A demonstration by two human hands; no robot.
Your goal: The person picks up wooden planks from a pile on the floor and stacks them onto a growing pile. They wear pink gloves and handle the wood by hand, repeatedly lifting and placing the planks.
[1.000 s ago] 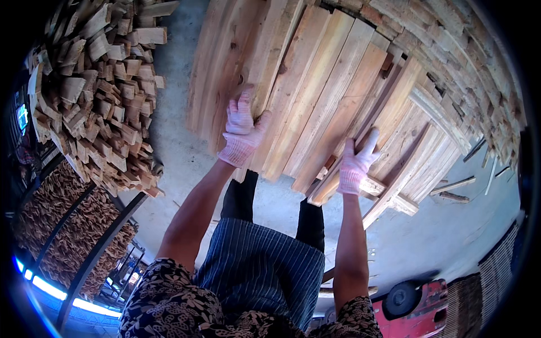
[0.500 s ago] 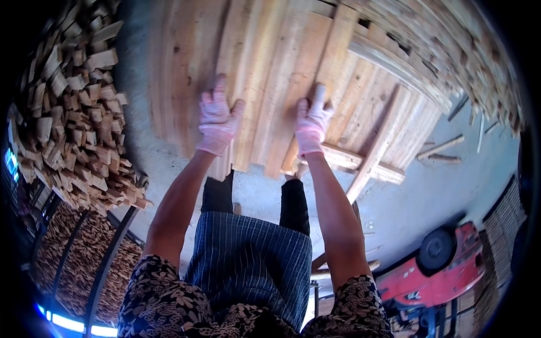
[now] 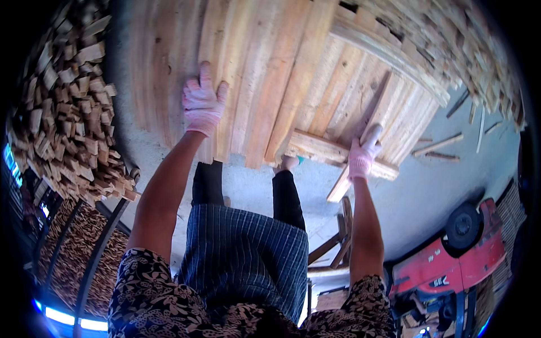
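Long pale wooden boards lie side by side in a row in front of me. On one of them rests my gloved left hand, palm down with its fingers stretched forward. To the right, a narrow loose plank lies slantwise over a lower layer of boards. My gloved right hand is closed on this plank near its close end; its fingertips are partly hidden. A crosspiece runs under the plank between the two hands.
A high heap of cut wood pieces stands at the left. More stacked wood fills the far right, with loose sticks on the floor below it. A red vehicle-like machine with a black wheel is at the lower right.
My right hand has left the middle boards and moved right onto the slanting plank. My left hand stays on the boards at the left. The view has shifted slightly to the right.
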